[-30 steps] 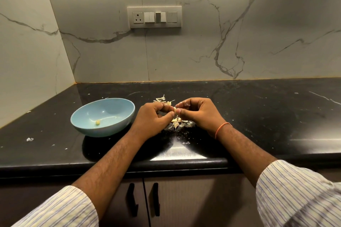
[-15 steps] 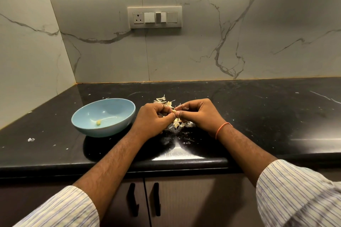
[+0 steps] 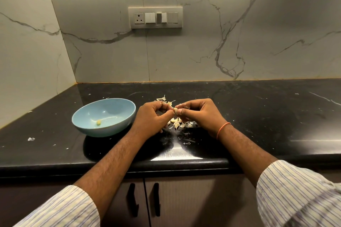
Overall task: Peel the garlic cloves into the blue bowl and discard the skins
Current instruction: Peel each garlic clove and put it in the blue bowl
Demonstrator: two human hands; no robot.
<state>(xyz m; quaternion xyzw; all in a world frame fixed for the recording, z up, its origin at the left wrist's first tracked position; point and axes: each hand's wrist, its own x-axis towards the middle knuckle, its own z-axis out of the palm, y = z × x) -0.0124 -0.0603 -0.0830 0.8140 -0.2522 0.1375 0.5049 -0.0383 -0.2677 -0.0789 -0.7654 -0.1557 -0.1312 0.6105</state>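
A light blue bowl (image 3: 118, 114) sits on the black counter, left of my hands, with one peeled garlic clove (image 3: 99, 122) lying in it. My left hand (image 3: 150, 118) and my right hand (image 3: 200, 114) meet just right of the bowl. Both pinch a small garlic clove (image 3: 175, 110) between their fingertips, a little above the counter. Under the hands lies a heap of unpeeled cloves and pale skins (image 3: 178, 123). More loose skins (image 3: 163, 98) lie just behind the hands.
The black counter (image 3: 258, 116) runs to a marble wall at the back and left. A switch panel (image 3: 155, 17) is on the back wall. Small skin scraps (image 3: 31, 139) dot the counter. Cabinet doors with black handles (image 3: 144, 199) are below the front edge.
The hands stay together over the pile, with only small finger shifts on the clove. The bowl and its clove have not moved.
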